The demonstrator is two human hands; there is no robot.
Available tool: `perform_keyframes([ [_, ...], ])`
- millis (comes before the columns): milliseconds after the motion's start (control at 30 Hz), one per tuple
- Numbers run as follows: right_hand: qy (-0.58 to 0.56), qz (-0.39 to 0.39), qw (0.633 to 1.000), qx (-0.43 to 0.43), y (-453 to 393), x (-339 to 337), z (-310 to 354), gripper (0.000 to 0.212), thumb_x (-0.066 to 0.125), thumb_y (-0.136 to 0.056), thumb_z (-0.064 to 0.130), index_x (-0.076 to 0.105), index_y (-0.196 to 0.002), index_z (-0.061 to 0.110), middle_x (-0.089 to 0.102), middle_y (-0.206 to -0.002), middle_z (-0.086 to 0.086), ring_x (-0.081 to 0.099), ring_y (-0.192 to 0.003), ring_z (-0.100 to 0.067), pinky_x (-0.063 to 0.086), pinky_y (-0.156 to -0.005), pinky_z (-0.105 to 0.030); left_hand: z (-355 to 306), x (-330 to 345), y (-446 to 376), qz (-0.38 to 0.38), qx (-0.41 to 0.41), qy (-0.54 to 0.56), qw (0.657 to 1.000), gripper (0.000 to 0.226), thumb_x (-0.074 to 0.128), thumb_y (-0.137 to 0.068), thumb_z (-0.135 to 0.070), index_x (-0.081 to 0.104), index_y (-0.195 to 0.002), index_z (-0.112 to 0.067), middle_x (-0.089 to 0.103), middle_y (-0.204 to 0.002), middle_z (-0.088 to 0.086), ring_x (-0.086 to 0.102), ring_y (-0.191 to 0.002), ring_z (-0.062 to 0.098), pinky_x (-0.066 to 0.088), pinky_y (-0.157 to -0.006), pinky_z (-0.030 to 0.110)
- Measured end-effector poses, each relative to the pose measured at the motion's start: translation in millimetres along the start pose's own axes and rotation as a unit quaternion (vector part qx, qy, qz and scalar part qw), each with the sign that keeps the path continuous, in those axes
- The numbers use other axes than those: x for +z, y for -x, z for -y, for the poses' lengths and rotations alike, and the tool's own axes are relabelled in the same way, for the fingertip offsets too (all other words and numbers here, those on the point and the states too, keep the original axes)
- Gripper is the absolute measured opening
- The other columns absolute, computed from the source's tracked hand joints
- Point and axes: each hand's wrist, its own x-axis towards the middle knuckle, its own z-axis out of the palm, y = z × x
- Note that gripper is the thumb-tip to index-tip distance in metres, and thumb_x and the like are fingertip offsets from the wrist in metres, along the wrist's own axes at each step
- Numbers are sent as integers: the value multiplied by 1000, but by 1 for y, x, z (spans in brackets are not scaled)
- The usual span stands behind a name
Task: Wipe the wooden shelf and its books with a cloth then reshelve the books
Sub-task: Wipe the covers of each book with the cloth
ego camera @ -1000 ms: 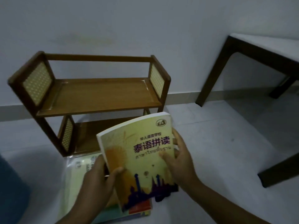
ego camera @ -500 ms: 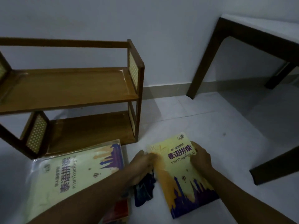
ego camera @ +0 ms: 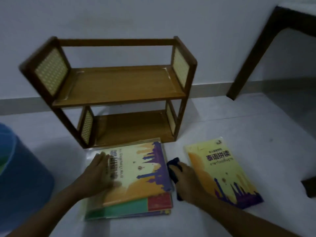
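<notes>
Your right hand clutches the dark cloth on the floor between both books; your left hand lies flat on the stacked book. Keep it pinned, then wipe the cover edge to edge.

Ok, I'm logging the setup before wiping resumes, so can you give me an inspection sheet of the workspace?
Surface: pale floor, dimly lit.
Job's things: wooden shelf, both tiers bare; book stack in front of it; single yellow book to the right; dark cloth between them.
Clutter: blue bin at left.
Hands: left hand flat on the stack; right hand grips the cloth.
Cables: nothing seen.
Surroundings: white wall, dark table at right.
</notes>
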Motion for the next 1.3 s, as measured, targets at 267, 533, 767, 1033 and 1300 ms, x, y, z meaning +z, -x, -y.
perform_keyframes([
  [267, -285, -209, 932, 82, -30, -79, 52, 43, 42, -82, 16, 56, -122, 12, 63, -104, -9, 60, -88, -25, 48, -67, -29, 67, 11, 42, 68, 10, -108, 992, 136, 52, -62, -85, -25, -147, -13, -34, -150, 1, -23, -144, 18, -6, -117, 44],
  [533, 91, -103, 990, -39, -32, 31, 150, 66, 53, -78, 35, 40, -142, 22, 43, -146, -8, 47, -123, -37, 42, -98, -54, 74, 13, 41, 58, 20, -80, 995, 137, 57, -61, -83, -23, -148, -15, -30, -154, 2, -21, -145, 19, -9, -115, 41],
  [767, 125, -32, 957, -258, -54, 17, 182, 65, 46, -88, 13, 24, -147, 33, 25, -156, 2, 28, -133, -33, 26, -108, -50, 76, 11, 43, 57, 30, -58, 996, 137, 60, -60, -82, -23, -147, -16, -33, -148, -4, -24, -143, 15, -8, -116, 40],
  [1033, 102, -99, 965, -222, -27, 27, 202, 76, 61, -79, 17, 30, -147, 30, 33, -153, -3, 34, -126, -36, 40, -101, -46, 78, 13, 43, 56, 33, -61, 996, 140, 54, -56, -88, -21, -148, -14, -33, -147, -3, -23, -142, 15, -9, -113, 37],
  [1300, 109, -101, 984, -97, -35, 8, 108, 68, 58, -83, 21, 33, -145, 30, 36, -151, 1, 43, -115, -31, 42, -93, -40, 75, 12, 43, 73, 21, -84, 994, 140, 55, -58, -87, -23, -148, -12, -34, -148, 0, -24, -141, 16, -8, -116, 43],
])
